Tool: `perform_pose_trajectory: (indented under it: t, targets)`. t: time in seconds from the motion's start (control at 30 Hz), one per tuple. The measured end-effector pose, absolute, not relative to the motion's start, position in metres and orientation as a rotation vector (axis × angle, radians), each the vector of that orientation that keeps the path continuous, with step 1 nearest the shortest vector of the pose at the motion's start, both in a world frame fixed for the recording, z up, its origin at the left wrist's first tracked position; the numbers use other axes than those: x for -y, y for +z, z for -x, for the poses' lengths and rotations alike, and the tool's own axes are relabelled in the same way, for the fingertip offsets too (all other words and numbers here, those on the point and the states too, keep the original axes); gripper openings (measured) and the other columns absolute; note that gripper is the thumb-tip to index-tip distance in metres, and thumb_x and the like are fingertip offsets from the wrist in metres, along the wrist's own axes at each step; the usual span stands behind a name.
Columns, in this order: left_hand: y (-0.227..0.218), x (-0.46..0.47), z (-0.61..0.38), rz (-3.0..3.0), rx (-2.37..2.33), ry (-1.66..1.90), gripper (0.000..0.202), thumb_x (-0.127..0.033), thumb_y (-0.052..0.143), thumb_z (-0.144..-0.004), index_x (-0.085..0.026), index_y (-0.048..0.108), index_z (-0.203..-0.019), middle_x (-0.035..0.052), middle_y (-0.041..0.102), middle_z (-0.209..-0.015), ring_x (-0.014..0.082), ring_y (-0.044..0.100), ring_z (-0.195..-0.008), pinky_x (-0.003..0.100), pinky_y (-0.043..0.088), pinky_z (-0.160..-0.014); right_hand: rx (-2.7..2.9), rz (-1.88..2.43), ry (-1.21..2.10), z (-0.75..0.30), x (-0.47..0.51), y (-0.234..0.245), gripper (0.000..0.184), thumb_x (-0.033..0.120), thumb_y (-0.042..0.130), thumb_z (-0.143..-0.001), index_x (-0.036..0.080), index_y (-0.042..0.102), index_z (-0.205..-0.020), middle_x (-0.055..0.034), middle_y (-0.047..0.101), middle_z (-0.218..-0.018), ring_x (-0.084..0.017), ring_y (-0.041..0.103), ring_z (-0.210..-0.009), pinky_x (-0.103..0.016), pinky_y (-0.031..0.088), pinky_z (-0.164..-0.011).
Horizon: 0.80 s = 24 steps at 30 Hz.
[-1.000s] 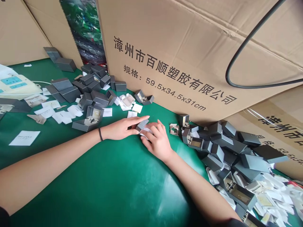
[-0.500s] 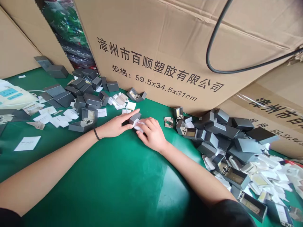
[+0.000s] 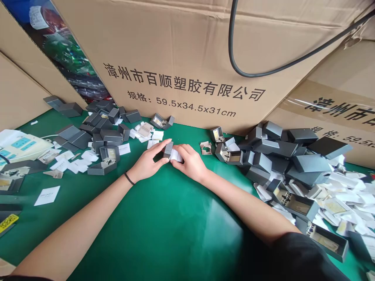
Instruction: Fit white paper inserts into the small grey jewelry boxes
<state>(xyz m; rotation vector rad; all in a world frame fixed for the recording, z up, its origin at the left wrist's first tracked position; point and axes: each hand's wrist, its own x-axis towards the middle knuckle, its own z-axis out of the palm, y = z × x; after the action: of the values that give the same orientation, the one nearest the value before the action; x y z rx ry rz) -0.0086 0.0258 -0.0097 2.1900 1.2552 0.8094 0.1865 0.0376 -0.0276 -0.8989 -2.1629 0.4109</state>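
A small dark grey box (image 3: 168, 149) is between my two hands, low over the middle of the green table. My left hand (image 3: 150, 160) grips it from the left, with the thumb near me and the fingers on the far side. From the right, my right hand (image 3: 189, 162) has its fingers closed around a white paper piece (image 3: 176, 155) that lies against the box. Whether the paper is partly inside the box is hidden by the fingers. A torn beige insert (image 3: 206, 148) and open grey boxes (image 3: 228, 154) lie to the right of my right hand.
Grey boxes (image 3: 102, 136) and white cards (image 3: 77, 166) are scattered at left, by a white power strip (image 3: 20, 144). A heap of boxes (image 3: 281, 152) and white paper scraps (image 3: 336, 195) spreads at right. Large cartons (image 3: 175, 50) stand behind; a black cable (image 3: 234, 58) hangs in front.
The view has shifted slightly. Both hands remain together at the box, and more of the white paper now shows between box and right fingers.
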Motion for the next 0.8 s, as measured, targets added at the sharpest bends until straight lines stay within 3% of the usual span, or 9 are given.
perform_pose_trajectory:
  t: [0.2, 0.33, 0.57, 0.7, 0.8]
  targets:
    - [-0.011, -0.027, 0.011, -2.252, -1.259, 0.801, 0.060, -0.039, 0.048, -0.088, -0.019, 0.031, -0.142, 0.0102, 0.041, -0.143, 0.0257, 0.038, -0.131, 0.039, 0.034, -0.108, 2.068, 0.830, 0.483, -0.189, -0.039, -0.022, 0.024, 0.028, 0.054, -0.084, 0.019, 0.053, -0.107, -0.0083, 0.061, -0.104, -0.022, 0.055, -0.097, -0.038, 0.048, -0.086]
    - [-0.010, -0.024, 0.009, -2.215, -1.305, 0.848, 0.058, -0.038, 0.050, -0.086, -0.019, 0.035, -0.138, 0.0099, 0.046, -0.138, 0.0251, 0.046, -0.124, 0.038, 0.039, -0.103, 1.975, 0.903, 0.618, -0.190, -0.040, -0.022, 0.023, 0.027, 0.053, -0.082, 0.020, 0.052, -0.104, -0.0072, 0.059, -0.104, -0.020, 0.057, -0.097, -0.035, 0.050, -0.084]
    - [-0.009, -0.016, 0.006, -2.346, -1.245, 1.030, 0.050, -0.033, 0.059, -0.079, -0.017, 0.041, -0.123, 0.0131, 0.048, -0.131, 0.0255, 0.044, -0.123, 0.040, 0.039, -0.103, 1.829, 0.895, 0.847, -0.190, -0.039, -0.028, 0.026, 0.027, 0.049, -0.086, 0.023, 0.047, -0.112, -0.0059, 0.059, -0.110, -0.018, 0.059, -0.103, -0.036, 0.050, -0.091]
    - [-0.011, -0.013, 0.006, -2.362, -1.275, 1.058, 0.046, -0.034, 0.060, -0.078, -0.017, 0.043, -0.117, 0.0106, 0.055, -0.114, 0.0228, 0.055, -0.106, 0.036, 0.046, -0.091, 1.819, 0.879, 0.902, -0.191, -0.037, -0.029, 0.030, 0.028, 0.046, -0.088, 0.023, 0.045, -0.118, -0.0066, 0.059, -0.114, -0.018, 0.058, -0.108, -0.038, 0.048, -0.096]
    - [-0.011, -0.014, 0.006, -2.397, -1.238, 1.028, 0.043, -0.033, 0.059, -0.077, -0.018, 0.045, -0.116, 0.0090, 0.055, -0.112, 0.0224, 0.053, -0.105, 0.036, 0.045, -0.091, 1.831, 0.872, 0.935, -0.191, -0.038, -0.030, 0.032, 0.030, 0.045, -0.089, 0.024, 0.044, -0.120, -0.0066, 0.060, -0.115, -0.019, 0.057, -0.109, -0.038, 0.048, -0.097]
